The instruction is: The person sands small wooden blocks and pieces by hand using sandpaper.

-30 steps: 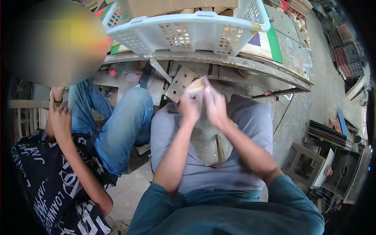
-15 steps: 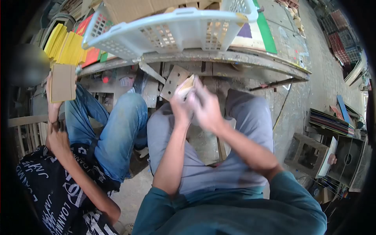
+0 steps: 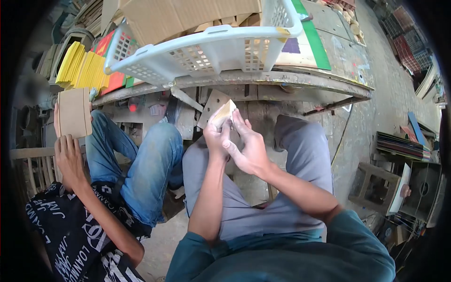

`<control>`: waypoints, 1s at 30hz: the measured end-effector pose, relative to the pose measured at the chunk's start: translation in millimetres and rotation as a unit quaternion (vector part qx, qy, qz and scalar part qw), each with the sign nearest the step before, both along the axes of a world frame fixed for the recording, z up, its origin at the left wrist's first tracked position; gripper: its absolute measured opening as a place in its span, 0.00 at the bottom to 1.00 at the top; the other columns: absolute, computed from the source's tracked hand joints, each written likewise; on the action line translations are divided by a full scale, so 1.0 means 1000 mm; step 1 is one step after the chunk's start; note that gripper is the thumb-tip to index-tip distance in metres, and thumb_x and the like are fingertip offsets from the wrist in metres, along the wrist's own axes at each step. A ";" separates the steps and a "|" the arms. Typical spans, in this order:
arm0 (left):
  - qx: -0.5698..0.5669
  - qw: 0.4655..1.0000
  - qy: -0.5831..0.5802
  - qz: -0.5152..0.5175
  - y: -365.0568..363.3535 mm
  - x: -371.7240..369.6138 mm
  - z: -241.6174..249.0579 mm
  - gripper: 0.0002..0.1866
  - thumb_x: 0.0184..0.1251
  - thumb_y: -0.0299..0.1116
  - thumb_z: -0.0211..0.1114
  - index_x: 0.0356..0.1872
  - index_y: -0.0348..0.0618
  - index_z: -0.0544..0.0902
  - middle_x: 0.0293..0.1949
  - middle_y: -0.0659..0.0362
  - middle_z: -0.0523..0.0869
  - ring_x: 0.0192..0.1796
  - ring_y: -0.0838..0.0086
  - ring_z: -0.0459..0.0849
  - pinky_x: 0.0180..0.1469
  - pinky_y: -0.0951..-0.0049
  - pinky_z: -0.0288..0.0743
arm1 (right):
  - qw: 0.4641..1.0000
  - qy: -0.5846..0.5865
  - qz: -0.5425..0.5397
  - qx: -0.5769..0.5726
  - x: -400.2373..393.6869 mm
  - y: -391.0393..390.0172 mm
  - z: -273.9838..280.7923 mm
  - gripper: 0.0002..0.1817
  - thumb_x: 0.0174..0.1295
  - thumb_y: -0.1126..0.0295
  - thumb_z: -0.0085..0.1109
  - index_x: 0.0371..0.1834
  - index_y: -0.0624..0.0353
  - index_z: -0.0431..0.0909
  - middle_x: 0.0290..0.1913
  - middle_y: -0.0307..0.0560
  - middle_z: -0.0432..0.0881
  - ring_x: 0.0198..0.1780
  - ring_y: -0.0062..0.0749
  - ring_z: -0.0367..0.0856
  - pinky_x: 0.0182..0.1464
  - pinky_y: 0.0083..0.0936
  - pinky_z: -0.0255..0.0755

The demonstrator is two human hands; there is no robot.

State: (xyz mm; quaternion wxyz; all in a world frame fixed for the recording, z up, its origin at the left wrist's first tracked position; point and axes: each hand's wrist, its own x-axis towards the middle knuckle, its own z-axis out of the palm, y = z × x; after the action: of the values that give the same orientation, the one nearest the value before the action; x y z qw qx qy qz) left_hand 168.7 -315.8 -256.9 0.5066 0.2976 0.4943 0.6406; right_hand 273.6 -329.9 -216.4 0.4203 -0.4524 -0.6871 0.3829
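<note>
My left hand (image 3: 218, 136) is closed around a small, pale, angular block that looks like wood (image 3: 226, 113), held up over my lap between my knees. One pointed corner sticks up past the fingers. My right hand (image 3: 249, 145) presses its fingers against the block's right side, its thumb reaching across toward my left hand. Whether anything thin lies under those fingers is hidden. Whitish dust covers the fingers. Just behind the block is a flat board with dark holes (image 3: 215, 104).
A white plastic basket (image 3: 230, 33) with cardboard and wooden pieces stands on the worn bench (image 3: 324, 81) ahead. To the left, a seated co-worker holds a brown board (image 3: 74, 113). Yellow sheets (image 3: 82, 66) are stacked beyond. Frames and panels (image 3: 376, 185) stand at the right.
My right hand, blurred before, now shows sharply against the block. The view has shifted slightly. The co-worker's lower hand has moved up to the brown board.
</note>
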 end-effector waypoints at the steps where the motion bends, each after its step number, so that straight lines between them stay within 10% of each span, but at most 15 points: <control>1: -0.029 1.000 0.007 -0.001 -0.003 0.001 0.010 0.24 0.65 0.27 0.64 0.59 0.26 0.69 0.51 0.50 0.82 0.50 0.72 0.82 0.55 0.73 0.75 | 0.999 -0.028 -0.007 0.030 0.000 0.009 -0.001 0.36 0.59 0.54 0.58 0.60 0.76 0.66 0.59 0.73 0.70 0.64 0.60 0.68 0.71 0.48 0.50; 12: -0.029 0.990 -0.138 -0.024 0.001 0.006 -0.012 0.21 0.68 0.26 0.59 0.60 0.29 0.69 0.54 0.52 0.79 0.54 0.71 0.79 0.57 0.72 0.74 | 0.998 -0.056 0.001 -0.016 0.007 0.051 -0.009 0.39 0.55 0.56 0.62 0.61 0.77 0.65 0.62 0.72 0.67 0.67 0.57 0.64 0.71 0.45 0.51; 20: 0.008 0.963 -0.264 -0.058 0.007 0.001 -0.008 0.22 0.70 0.33 0.57 0.60 0.30 0.69 0.59 0.47 0.75 0.61 0.64 0.75 0.65 0.65 0.69 | 0.984 -0.136 0.033 0.108 0.014 0.046 -0.013 0.33 0.47 0.88 0.45 0.63 0.65 0.68 0.64 0.60 0.70 0.69 0.53 0.62 0.71 0.44 0.51; 30: 0.025 0.953 -0.300 -0.044 0.009 -0.002 -0.004 0.23 0.70 0.33 0.57 0.60 0.29 0.67 0.60 0.47 0.74 0.63 0.62 0.74 0.70 0.61 0.65 | 0.985 -0.075 0.036 0.151 0.008 0.035 -0.006 0.33 0.46 0.93 0.43 0.60 0.62 0.73 0.59 0.58 0.75 0.67 0.47 0.68 0.70 0.39 0.57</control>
State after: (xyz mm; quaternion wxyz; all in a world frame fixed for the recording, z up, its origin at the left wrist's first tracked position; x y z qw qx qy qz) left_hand 166.9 -307.0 -260.6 0.6517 0.1259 0.2894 0.6898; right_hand 282.0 -294.7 -222.2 0.4171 -0.3861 -0.7825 0.2541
